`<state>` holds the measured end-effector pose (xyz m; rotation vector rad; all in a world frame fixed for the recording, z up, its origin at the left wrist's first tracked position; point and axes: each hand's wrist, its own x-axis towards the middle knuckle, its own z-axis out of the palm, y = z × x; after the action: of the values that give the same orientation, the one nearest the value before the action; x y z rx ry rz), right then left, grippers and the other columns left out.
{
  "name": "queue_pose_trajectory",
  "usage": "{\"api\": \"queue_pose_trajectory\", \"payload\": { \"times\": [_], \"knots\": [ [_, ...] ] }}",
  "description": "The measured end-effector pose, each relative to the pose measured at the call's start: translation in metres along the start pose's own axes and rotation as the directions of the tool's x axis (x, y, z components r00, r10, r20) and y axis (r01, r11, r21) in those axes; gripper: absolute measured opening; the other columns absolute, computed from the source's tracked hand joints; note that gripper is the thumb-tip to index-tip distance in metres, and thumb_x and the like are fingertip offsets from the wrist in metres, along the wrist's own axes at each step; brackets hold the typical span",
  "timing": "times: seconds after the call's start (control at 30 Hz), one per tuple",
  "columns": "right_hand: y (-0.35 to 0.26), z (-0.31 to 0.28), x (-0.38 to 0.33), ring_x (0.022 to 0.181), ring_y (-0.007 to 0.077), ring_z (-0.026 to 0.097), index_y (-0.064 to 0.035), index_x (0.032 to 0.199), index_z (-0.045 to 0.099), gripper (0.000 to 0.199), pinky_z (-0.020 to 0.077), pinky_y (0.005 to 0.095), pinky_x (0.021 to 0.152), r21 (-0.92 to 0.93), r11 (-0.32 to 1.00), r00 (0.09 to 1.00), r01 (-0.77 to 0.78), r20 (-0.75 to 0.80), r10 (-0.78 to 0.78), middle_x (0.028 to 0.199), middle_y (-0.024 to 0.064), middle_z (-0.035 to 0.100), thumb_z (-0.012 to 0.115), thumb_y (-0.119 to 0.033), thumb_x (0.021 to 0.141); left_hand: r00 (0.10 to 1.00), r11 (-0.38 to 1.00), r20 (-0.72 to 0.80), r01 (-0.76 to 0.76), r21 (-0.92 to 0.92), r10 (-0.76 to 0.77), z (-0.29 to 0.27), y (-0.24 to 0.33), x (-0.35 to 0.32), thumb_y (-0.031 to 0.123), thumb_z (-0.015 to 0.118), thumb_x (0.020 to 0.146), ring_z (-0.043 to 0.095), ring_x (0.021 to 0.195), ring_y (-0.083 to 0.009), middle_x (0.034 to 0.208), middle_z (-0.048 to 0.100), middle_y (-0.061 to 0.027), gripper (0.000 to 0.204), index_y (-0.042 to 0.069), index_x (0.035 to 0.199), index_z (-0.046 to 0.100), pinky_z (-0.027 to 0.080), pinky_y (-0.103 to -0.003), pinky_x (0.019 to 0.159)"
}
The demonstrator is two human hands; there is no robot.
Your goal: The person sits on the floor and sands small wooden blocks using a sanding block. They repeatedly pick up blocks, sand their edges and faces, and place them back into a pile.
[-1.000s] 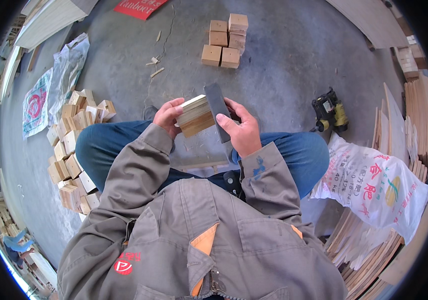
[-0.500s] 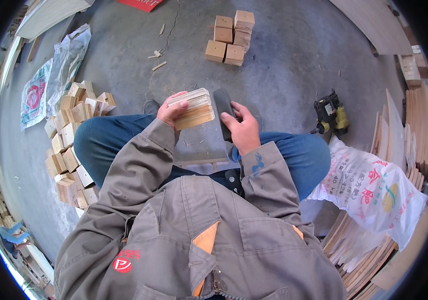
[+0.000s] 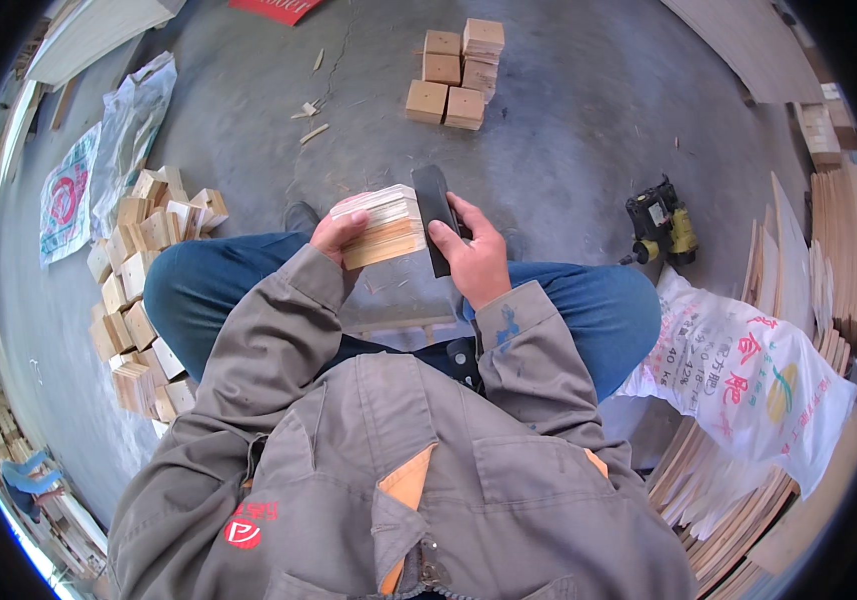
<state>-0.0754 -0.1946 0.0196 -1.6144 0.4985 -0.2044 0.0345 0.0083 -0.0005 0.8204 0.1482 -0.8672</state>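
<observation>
Between my knees, my left hand [image 3: 340, 233] grips a layered plywood block [image 3: 385, 228] by its left side, thumb on top. My right hand [image 3: 475, 250] is closed round a dark, flat sanding block [image 3: 433, 215], held lengthwise away from me. The sanding block's left face is up against the right end of the plywood block, or very near it; I cannot tell if they touch. The fingers beneath both pieces are mostly hidden.
Several wooden blocks stand stacked [image 3: 447, 97] ahead on the concrete floor; a loose heap of blocks [image 3: 137, 270] lies by my left knee. A black and yellow nail gun [image 3: 662, 222] is at right, near a white printed sack [image 3: 749, 375] over wood strips. Wood scraps [image 3: 315, 133] litter the floor.
The sanding block has moved left, from a gap beside the plywood block to its right end. The plywood block has shifted slightly and shows more of its layered edge.
</observation>
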Motion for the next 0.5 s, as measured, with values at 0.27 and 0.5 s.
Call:
{"api": "queue_pose_trajectory", "payload": {
  "times": [0.27, 0.5],
  "knots": [
    [-0.006, -0.015, 0.005, 0.115, 0.0276, 0.065, 0.0025, 0.138, 0.061, 0.053, 0.05, 0.036, 0.101, 0.139, 0.99, 0.983, 0.037, -0.184, -0.011, 0.128, 0.0205, 0.067, 0.074, -0.021, 0.092, 0.997, 0.993, 0.042, 0.075, -0.096, -0.071, 0.024, 0.016, -0.007, 0.041, 0.079, 0.084, 0.065, 0.124, -0.037, 0.137, 0.064, -0.0186, 0.082, 0.003, 0.149, 0.047, 0.05, -0.058, 0.107],
    [-0.053, -0.002, -0.012, 0.122, 0.0329, 0.06, 0.0022, 0.136, 0.062, 0.054, 0.046, 0.0398, 0.107, -0.106, 0.958, 0.964, 0.265, 0.032, -0.264, 0.133, 0.0218, 0.063, 0.074, -0.026, 0.092, 0.994, 0.993, 0.003, 0.11, -0.035, -0.11, 0.005, 0.002, -0.004, 0.04, 0.077, 0.087, 0.066, 0.122, -0.0356, 0.138, 0.063, -0.019, 0.077, 0.004, 0.149, 0.047, 0.05, -0.059, 0.107]
  ]
}}
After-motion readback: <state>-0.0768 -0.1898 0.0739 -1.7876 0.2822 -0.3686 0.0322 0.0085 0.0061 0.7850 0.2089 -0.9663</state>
